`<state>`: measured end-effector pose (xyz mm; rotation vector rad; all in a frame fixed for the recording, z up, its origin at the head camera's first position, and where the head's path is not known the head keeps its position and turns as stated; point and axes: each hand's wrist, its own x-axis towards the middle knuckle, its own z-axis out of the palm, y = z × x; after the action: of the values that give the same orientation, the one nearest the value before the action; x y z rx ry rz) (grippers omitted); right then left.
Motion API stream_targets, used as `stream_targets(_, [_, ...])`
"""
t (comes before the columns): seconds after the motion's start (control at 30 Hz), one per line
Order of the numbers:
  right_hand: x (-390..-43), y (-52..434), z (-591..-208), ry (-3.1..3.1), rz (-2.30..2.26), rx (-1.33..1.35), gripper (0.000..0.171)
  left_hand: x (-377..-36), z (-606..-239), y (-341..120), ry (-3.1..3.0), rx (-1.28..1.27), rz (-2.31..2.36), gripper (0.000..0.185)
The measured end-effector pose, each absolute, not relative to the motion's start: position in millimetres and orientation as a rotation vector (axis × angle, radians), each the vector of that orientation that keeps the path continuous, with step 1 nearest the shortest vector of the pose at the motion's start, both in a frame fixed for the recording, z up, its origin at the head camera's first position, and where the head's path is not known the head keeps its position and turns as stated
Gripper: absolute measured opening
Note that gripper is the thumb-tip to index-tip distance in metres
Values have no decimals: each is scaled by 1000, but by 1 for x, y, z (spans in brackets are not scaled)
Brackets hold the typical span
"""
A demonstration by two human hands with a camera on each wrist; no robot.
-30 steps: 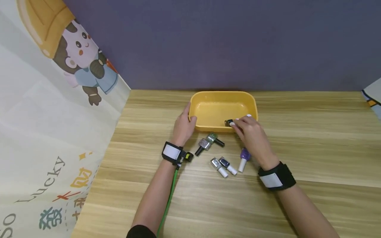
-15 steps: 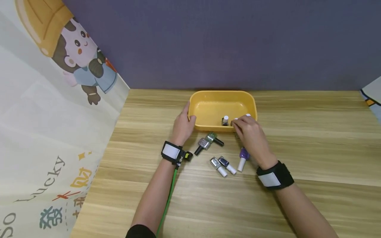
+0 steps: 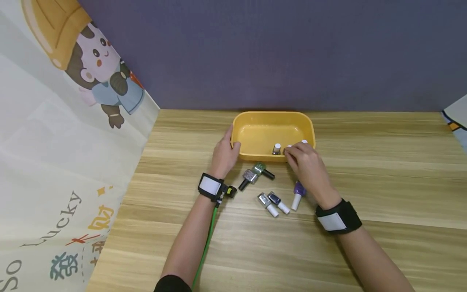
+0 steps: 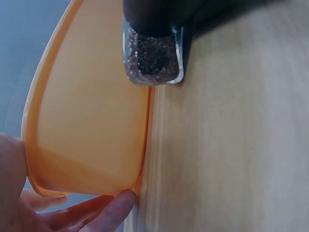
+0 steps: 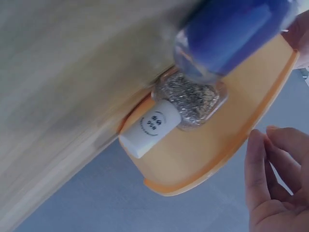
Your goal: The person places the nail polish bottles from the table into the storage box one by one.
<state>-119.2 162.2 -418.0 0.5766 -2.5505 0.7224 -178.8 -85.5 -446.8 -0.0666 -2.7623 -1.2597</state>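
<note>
While the left hand [image 3: 225,156] rests against the near left corner of the yellow tray [image 3: 255,121], its thumb lies along the rim and the fingers wrap the outer wall; the left wrist view shows fingertips [image 4: 118,205] touching the tray's [image 4: 91,121] base where it meets the wooden table [image 3: 383,170]. Over at the tray's near right side, the right hand [image 3: 306,162] hovers at the rim with its fingers loosely curled together, holding nothing that I can make out. Just beside those fingertips, a small glitter nail polish bottle [image 3: 276,149] with a white cap stands upright inside the tray, close to the near wall. In the right wrist view the same bottle [image 5: 178,113] shows silver glitter and a printed white cap, with the right hand's fingers [image 5: 270,164] apart from it, bunched and bent.

On the table in front of the tray lie more bottles. A green glitter bottle [image 3: 262,170] with a black cap and a silver glitter bottle [image 3: 248,178] with a black cap lie crossed near the left wrist. Nearer the person, a silver bottle [image 3: 267,204] and a dark blue bottle [image 3: 278,202], both white-capped, lie side by side. A purple bottle [image 3: 298,194] with a white cap lies just under the right wrist. Both wrists wear black straps. A cartoon-printed cloth [image 3: 65,121] hangs at the left.
</note>
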Motion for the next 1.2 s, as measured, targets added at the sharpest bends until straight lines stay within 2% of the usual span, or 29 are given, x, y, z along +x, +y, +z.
stream_targets(0.53, [-110, 154, -407, -2513, 727, 681, 15, -178, -448, -85, -2761, -71, -1278, 64])
stream_targets(1.2, [-101, 139, -414, -2650, 710, 805, 18, -177, -445, -86, -2778, -66, -1278, 64])
